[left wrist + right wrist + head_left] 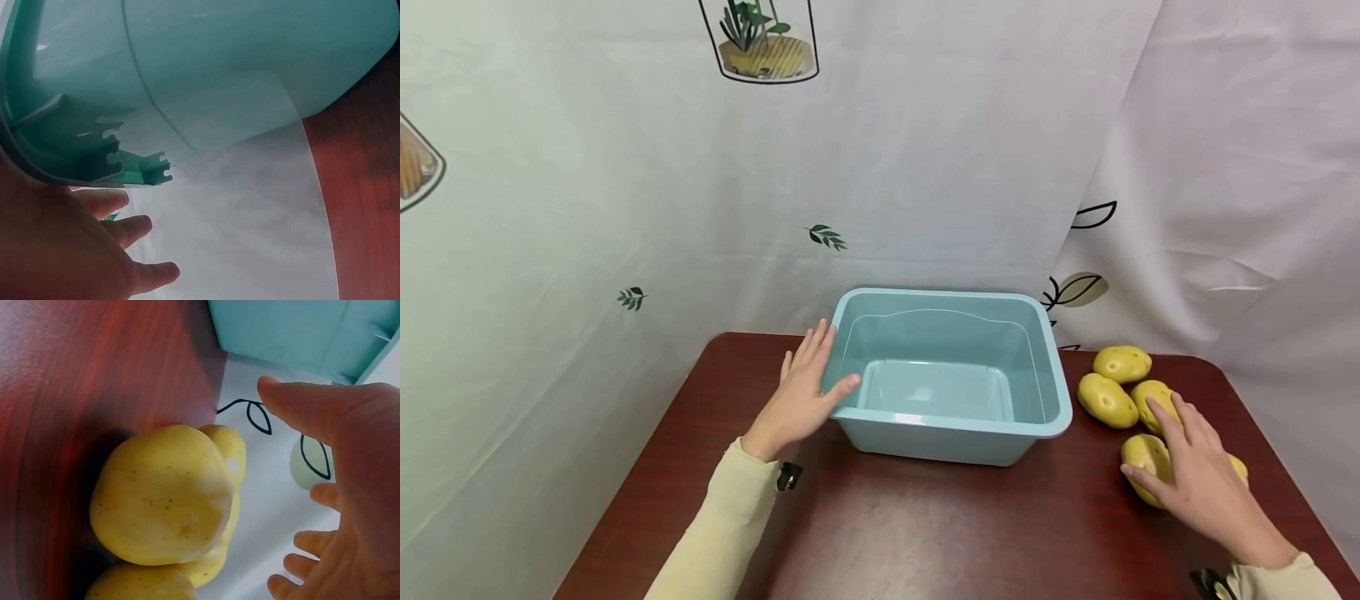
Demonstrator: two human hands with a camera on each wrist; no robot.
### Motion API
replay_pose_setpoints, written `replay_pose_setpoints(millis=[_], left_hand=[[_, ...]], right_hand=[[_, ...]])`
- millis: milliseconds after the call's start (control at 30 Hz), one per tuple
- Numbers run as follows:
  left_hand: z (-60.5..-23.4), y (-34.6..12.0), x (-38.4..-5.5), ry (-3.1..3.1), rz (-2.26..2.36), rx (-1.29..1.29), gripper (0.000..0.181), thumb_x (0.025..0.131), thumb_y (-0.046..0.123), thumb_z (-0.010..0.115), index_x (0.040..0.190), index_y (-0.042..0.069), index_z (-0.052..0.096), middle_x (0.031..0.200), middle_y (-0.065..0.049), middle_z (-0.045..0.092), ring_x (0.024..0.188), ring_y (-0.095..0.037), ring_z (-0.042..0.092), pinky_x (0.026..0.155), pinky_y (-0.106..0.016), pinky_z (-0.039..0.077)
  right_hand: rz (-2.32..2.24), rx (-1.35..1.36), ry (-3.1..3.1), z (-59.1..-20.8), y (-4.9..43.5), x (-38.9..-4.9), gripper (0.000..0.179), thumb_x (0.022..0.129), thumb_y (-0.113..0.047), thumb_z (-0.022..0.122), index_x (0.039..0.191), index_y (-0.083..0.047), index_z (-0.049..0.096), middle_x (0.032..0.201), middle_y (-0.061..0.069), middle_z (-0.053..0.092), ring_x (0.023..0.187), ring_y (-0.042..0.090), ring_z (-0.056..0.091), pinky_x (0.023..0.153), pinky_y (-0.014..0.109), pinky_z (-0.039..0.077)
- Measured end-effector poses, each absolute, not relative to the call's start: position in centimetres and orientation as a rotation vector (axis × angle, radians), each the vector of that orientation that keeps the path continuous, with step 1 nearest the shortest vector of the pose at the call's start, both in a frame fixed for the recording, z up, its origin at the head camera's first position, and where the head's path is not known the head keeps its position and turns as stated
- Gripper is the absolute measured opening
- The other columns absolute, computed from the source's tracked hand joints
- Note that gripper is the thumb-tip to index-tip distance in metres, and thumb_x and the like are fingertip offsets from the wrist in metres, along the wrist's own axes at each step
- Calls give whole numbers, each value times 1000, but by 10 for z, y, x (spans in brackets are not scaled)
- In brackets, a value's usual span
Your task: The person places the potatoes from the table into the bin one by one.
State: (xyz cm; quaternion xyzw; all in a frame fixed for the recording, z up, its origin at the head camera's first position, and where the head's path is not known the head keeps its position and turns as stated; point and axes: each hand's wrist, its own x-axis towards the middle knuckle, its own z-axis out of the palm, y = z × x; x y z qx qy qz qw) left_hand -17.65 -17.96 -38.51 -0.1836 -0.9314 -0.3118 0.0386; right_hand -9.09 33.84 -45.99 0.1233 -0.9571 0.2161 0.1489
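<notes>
A light blue plastic basin (pixel 925 423) stands at the back of the table, with nothing inside it. My left hand (pixel 801 396) is at the basin's left rim, fingers extended and thumb over the edge; in the left wrist view its fingers (pixel 128 231) show just under the rim. To the right of the basin lie several yellow potatoes (pixel 1107 401). My right hand (pixel 1206 479) is spread above the nearest ones, partly hiding them. In the right wrist view a large potato (pixel 162 497) sits apart from the thumb and fingers, which hold nothing.
The dark red wooden table (pixel 910 525) has rounded back corners. A white cloth (pixel 925 167) with printed leaves and jars hangs right behind it and along both sides.
</notes>
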Motion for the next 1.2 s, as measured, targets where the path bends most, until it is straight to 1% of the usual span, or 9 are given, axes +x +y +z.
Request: replay_pose_setpoints(millis=[200,333,467,733,833,900,1000,1067,1200], left_hand=[[-388,-179,-177,-2863,-967,-585,91,99,60,51,162,8,11,169,2,0,154,-21,-2,119,-60,-3],[-390,-179,-178,-2857,-966,-604,93,98,60,52,162,7,11,169,1,1,154,-22,1,120,-58,-1],[-391,-178,-178,-2859,-978,-602,98,95,62,56,162,6,11,169,2,0,154,-21,3,120,-56,1],[-391,-178,-177,-2886,-979,-592,110,88,68,62,162,7,7,168,4,-4,154,-16,6,121,-56,3],[-391,-179,-178,-2893,-984,-588,112,87,67,64,162,7,7,168,5,-4,154,-17,6,121,-56,3],[-391,-179,-178,-2895,-988,-587,113,86,68,65,162,7,7,168,5,-5,154,-17,5,121,-56,3],[-391,-179,-178,-2891,-1002,-591,113,86,67,66,162,7,7,168,5,-4,154,-17,5,121,-56,3],[-392,-179,-178,-2887,-1009,-591,113,86,67,66,162,8,7,168,5,-4,154,-17,6,121,-55,3],[-392,-178,-178,-2877,-1043,-589,113,86,68,66,162,9,6,168,6,-4,154,-17,6,121,-54,3]], right_hand=[[598,404,-2732,-469,340,-91,105,69,-18,91,152,5,31,153,42,19,140,61,16,117,64,5],[577,429,-2720,-474,341,-90,110,62,-15,94,151,5,32,150,43,23,140,60,18,117,64,6],[566,442,-2725,-477,342,-88,116,56,-13,96,152,4,32,148,43,24,139,60,19,116,64,7],[569,468,-2776,-483,346,-85,121,53,-13,98,152,4,31,147,42,24,130,63,24,115,66,8],[558,468,-2809,-484,347,-84,122,51,-12,98,152,4,32,148,42,23,129,63,25,109,72,15],[539,467,-2835,-485,348,-84,123,50,-10,98,152,4,32,148,42,22,128,63,26,102,74,22],[511,471,-2855,-488,349,-84,123,47,-9,99,150,5,34,147,42,24,126,63,29,92,73,30],[502,475,-2858,-489,349,-83,121,45,-8,99,148,6,37,145,42,26,123,62,31,89,71,32],[492,464,-2878,-492,349,-84,113,46,-6,99,142,8,40,144,43,27,122,61,32,89,70,32]])
